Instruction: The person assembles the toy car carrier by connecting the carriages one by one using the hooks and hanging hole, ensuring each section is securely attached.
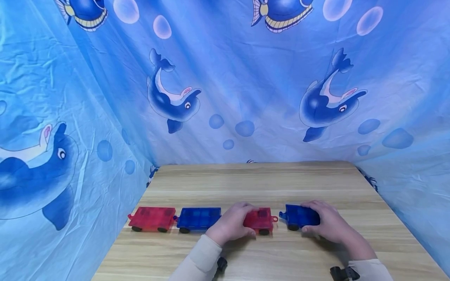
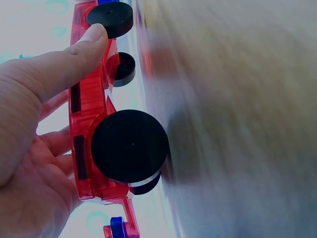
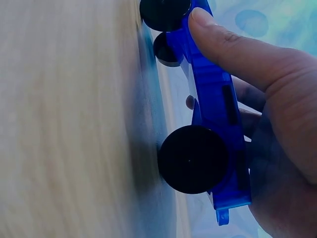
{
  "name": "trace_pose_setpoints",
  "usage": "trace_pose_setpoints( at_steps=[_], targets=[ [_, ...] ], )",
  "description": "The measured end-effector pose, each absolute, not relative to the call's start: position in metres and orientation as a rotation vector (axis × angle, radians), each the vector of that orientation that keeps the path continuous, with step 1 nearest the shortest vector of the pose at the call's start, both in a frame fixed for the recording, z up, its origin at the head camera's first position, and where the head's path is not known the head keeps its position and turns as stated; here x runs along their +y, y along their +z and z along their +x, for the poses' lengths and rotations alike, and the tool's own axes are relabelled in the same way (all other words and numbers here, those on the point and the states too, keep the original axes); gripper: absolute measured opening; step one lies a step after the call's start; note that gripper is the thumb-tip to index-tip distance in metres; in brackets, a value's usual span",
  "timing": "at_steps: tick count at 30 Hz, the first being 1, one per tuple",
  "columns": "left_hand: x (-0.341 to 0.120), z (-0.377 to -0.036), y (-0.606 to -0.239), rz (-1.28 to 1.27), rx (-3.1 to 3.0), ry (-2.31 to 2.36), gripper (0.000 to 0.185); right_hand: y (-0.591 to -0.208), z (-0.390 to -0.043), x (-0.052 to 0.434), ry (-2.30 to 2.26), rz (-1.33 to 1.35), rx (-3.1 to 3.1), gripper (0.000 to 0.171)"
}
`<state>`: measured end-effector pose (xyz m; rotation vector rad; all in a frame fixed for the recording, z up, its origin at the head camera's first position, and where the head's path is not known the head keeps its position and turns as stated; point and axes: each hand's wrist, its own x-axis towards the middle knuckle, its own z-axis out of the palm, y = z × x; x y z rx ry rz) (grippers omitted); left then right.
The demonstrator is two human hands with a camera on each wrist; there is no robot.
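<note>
the left hand (image 1: 230,225) grips a red toy wagon (image 1: 261,219) on the wooden table (image 1: 267,179), fingers curled over its top and thumb along its near side. in the left wrist view the thumb (image 2: 74,57) presses flat against the red wagon's edge just by a black wheel (image 2: 130,145), with the other fingers tucked behind the body. the right hand (image 1: 328,223) holds a blue toy wagon (image 1: 299,216) the same way, fingers wrapped over the top, thumb on the near edge; the right wrist view shows the thumb (image 3: 233,52) lying along the blue side above its black wheel (image 3: 193,158).

the two held wagons stand on their wheels between the hands, their facing ends close but not joined, a small gap between the couplers. just beyond the left hand's outer side a second blue wagon (image 1: 198,217) stands, and past that a second red wagon (image 1: 152,218), end to end in a row. a blue dolphin-print cloth (image 1: 225,86) hangs behind and at both sides of the table.
</note>
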<state>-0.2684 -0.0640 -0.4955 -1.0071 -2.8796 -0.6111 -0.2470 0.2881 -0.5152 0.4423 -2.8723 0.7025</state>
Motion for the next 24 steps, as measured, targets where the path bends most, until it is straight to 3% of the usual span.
trace_pose_setpoints(
  at_steps=[24],
  targets=[
    [-0.066,-0.267,-0.494,-0.973,-2.903,-0.716,0.069,-0.512,-0.242,0.275,0.728,0.524,-2.834,0.082]
  ],
)
